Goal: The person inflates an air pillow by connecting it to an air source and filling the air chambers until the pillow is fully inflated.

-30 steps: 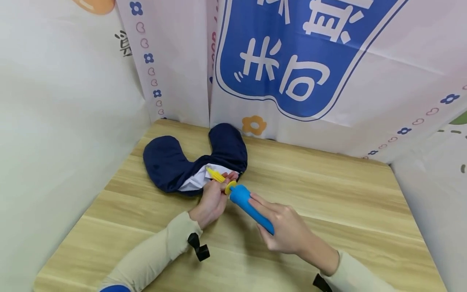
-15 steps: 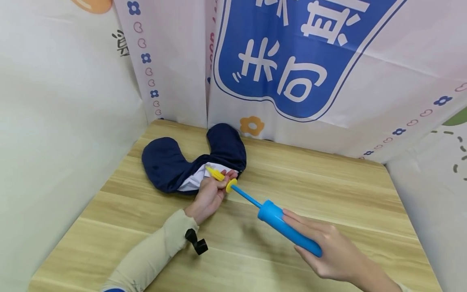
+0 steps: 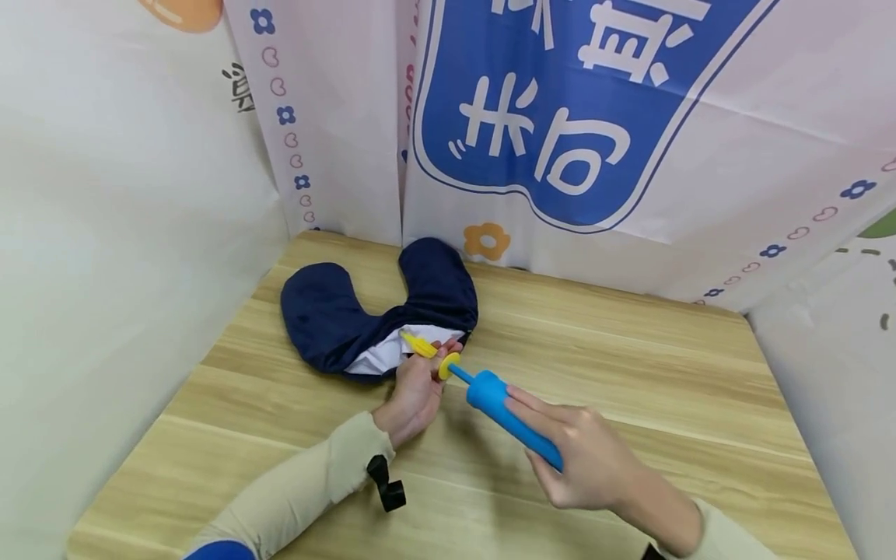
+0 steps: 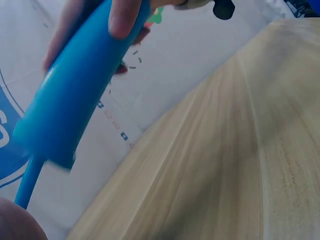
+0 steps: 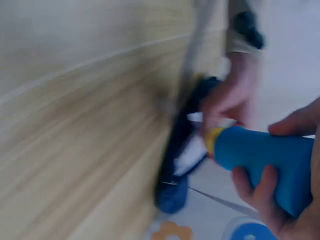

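Observation:
A navy U-shaped neck pillow (image 3: 322, 315) lies on the table, its cover open along the curve so that a white inner (image 3: 378, 358) shows. Over that opening my left hand (image 3: 414, 389) grips the yellow end of a blue hand pump, just beside its yellow disc (image 3: 449, 365). The ribbed yellow nozzle (image 3: 418, 344) points toward the white inner. My right hand (image 3: 584, 451) wraps round the blue pump barrel (image 3: 516, 416), and a short length of blue rod (image 3: 460, 373) shows between barrel and disc. In the right wrist view, fingers (image 5: 267, 187) curl round the barrel.
The wood-grain table (image 3: 630, 358) reaches back to a printed white cloth wall (image 3: 700, 194). Another pale wall (image 3: 140, 233) closes the left side. A black strap mount (image 3: 387, 484) sits at the left wrist.
My right hand pulled the pump barrel back from the left hand, baring a long rod, then pushed it forward again partway. The left hand and the neck pillow stay almost in place.

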Motion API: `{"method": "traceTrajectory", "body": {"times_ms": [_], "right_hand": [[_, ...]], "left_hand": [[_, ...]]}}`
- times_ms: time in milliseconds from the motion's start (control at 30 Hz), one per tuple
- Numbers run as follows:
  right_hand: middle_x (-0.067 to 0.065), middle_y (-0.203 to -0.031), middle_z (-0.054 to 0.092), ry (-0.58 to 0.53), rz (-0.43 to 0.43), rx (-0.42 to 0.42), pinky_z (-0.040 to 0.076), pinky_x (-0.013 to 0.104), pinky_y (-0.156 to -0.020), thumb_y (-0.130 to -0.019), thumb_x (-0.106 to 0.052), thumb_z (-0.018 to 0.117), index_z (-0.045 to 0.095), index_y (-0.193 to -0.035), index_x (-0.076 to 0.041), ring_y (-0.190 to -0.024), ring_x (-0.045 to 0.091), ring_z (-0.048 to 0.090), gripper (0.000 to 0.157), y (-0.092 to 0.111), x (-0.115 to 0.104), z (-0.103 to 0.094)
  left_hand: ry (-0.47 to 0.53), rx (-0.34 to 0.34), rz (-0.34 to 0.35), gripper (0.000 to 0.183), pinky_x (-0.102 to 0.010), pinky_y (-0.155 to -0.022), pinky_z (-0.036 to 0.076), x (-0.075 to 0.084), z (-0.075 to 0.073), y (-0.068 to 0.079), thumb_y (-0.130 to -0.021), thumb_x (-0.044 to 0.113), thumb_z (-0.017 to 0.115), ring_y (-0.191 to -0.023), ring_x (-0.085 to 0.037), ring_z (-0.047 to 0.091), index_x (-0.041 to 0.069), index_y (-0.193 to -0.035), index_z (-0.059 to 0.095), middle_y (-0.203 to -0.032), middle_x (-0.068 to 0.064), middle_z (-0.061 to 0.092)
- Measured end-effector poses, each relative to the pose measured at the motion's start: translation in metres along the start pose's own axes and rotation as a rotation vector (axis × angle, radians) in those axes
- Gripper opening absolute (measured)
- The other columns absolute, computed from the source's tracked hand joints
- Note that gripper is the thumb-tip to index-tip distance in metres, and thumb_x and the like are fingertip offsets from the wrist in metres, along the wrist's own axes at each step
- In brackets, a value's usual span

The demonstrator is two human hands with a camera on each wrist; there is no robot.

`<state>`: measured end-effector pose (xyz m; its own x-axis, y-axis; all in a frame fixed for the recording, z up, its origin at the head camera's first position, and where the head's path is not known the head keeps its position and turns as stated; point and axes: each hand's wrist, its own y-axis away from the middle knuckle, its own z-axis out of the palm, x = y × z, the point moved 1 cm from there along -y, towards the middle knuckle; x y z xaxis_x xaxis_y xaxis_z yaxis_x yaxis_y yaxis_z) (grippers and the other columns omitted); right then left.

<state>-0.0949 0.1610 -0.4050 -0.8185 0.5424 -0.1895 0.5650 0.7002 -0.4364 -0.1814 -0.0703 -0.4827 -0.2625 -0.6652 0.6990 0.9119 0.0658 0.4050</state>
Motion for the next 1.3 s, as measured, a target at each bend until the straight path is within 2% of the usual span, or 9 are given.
{"method": "traceTrajectory", "body": {"times_ms": [133,300,467,633,767,833,1033,1133,1300], "right_hand": [[0.016,-0.142,0.068,0.014,-0.033,-0.004,0.067,0.038,-0.073,-0.075,-0.010,0.081,0.065,-0.141,-0.002,-0.095,0.021,0.080,0.069,-0.010,0.008,0.023],[0.012,-0.152,0.061,-0.004,0.024,-0.058,0.066,0.039,-0.080,-0.082,-0.012,0.084,0.059,-0.149,-0.006,-0.105,0.022,0.078,0.073,-0.003,0.018,0.030],[0.008,-0.156,0.058,-0.038,0.102,-0.104,0.066,0.042,-0.083,-0.084,-0.011,0.086,0.055,-0.154,-0.013,-0.114,0.026,0.076,0.077,0.019,0.018,0.010],[0.002,-0.157,0.058,-0.066,0.173,-0.123,0.066,0.043,-0.085,-0.080,-0.006,0.088,0.054,-0.156,-0.020,-0.121,0.027,0.073,0.085,0.040,0.012,-0.019],[0.000,-0.150,0.064,-0.025,0.208,-0.113,0.066,0.036,-0.081,-0.072,-0.004,0.091,0.059,-0.151,-0.024,-0.114,0.024,0.076,0.088,0.055,0.005,-0.038],[-0.001,-0.146,0.067,0.009,0.207,-0.096,0.064,0.026,-0.076,-0.070,-0.004,0.091,0.063,-0.147,-0.024,-0.104,0.017,0.078,0.084,0.057,0.002,-0.042],[0.002,-0.132,0.076,0.116,0.120,0.018,0.063,0.025,-0.065,-0.064,-0.005,0.082,0.076,-0.131,-0.017,-0.091,0.018,0.081,0.068,0.036,-0.002,-0.023],[0.004,-0.131,0.076,0.115,0.124,0.005,0.065,0.031,-0.066,-0.066,-0.003,0.080,0.076,-0.129,-0.014,-0.091,0.018,0.081,0.065,0.020,-0.002,-0.008],[0.009,-0.132,0.075,0.059,0.116,-0.020,0.066,0.034,-0.070,-0.068,-0.003,0.083,0.076,-0.130,-0.010,-0.090,0.018,0.081,0.063,-0.005,0.001,0.016]], "left_hand": [[-0.030,-0.026,0.000,0.030,-0.018,-0.091,0.057,-0.007,0.001,0.002,-0.107,-0.003,0.046,-0.101,-0.008,0.072,-0.006,-0.137,0.043,-0.131,-0.015,0.069],[-0.061,-0.095,-0.037,0.038,-0.018,-0.093,0.057,-0.010,0.003,-0.003,-0.107,-0.006,0.045,-0.104,-0.009,0.073,-0.009,-0.145,0.042,-0.149,-0.026,0.059],[-0.047,-0.128,-0.036,0.035,-0.019,-0.093,0.058,-0.001,-0.001,-0.010,-0.107,-0.008,0.046,-0.102,-0.009,0.075,-0.005,-0.142,0.040,-0.148,-0.027,0.060],[-0.050,-0.140,-0.006,0.029,-0.017,-0.092,0.058,0.013,-0.004,-0.015,-0.105,-0.011,0.046,-0.101,-0.009,0.075,-0.002,-0.133,0.043,-0.123,-0.012,0.073],[-0.038,-0.121,-0.008,0.030,-0.017,-0.091,0.058,0.016,-0.005,-0.018,-0.105,-0.011,0.047,-0.098,-0.009,0.076,-0.002,-0.133,0.043,-0.114,-0.007,0.076],[-0.040,-0.096,-0.017,0.032,-0.017,-0.091,0.058,0.014,-0.005,-0.019,-0.106,-0.010,0.047,-0.099,-0.009,0.075,-0.002,-0.136,0.043,-0.119,-0.009,0.074],[-0.011,0.027,-0.015,0.027,-0.018,-0.089,0.057,0.006,-0.004,-0.013,-0.108,-0.004,0.046,-0.100,-0.008,0.073,-0.002,-0.135,0.046,-0.132,-0.013,0.069],[-0.009,0.056,0.001,0.020,-0.019,-0.089,0.058,0.000,-0.001,-0.008,-0.107,-0.004,0.048,-0.098,-0.008,0.073,0.000,-0.127,0.049,-0.129,-0.012,0.071],[-0.045,0.055,0.014,0.021,-0.019,-0.090,0.057,-0.005,0.000,0.001,-0.108,-0.002,0.048,-0.099,-0.008,0.073,-0.002,-0.129,0.048,-0.137,-0.018,0.067]]}}
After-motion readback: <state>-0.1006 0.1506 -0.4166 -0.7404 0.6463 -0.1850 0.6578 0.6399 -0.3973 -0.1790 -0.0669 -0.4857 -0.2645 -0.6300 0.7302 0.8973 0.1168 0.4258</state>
